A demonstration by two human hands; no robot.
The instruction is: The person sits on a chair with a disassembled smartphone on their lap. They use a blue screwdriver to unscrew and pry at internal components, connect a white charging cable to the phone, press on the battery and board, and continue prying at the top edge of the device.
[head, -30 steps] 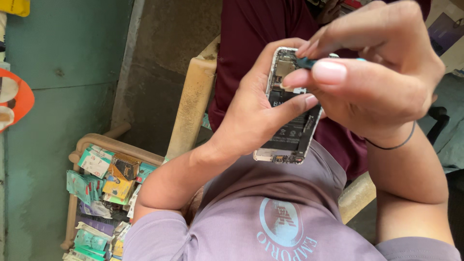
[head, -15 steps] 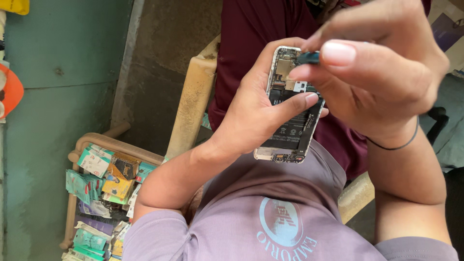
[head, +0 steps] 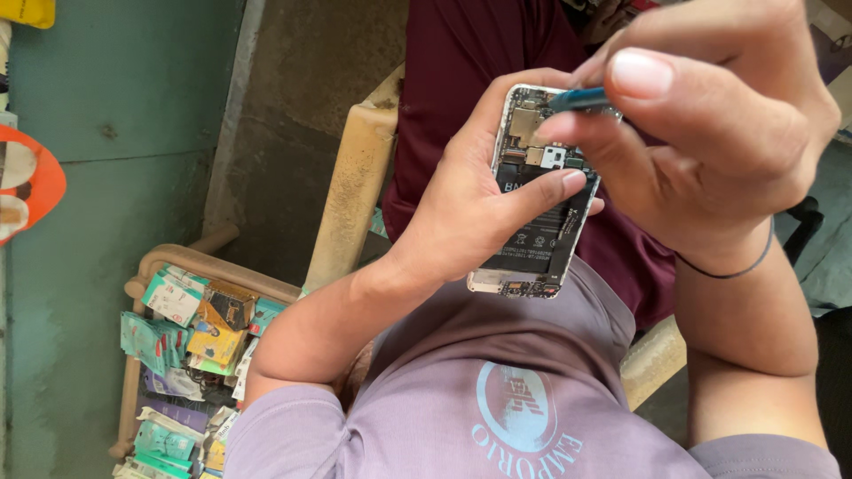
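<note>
Phone (head: pixel 537 208): back cover off, gripped in your left hand (head: pixel 470 208).
Right hand (head: pixel 710 133): pinching blue tool (head: pixel 577 98), tip on phone's top.

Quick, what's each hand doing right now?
Left hand: closed around the opened phone, thumb across it.
Right hand: pinching a thin blue tool, tip at the phone's top.

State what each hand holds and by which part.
Left hand grips the opened back-off smartphone around its sides; right hand pinches a thin blue tool near its tip.
</note>
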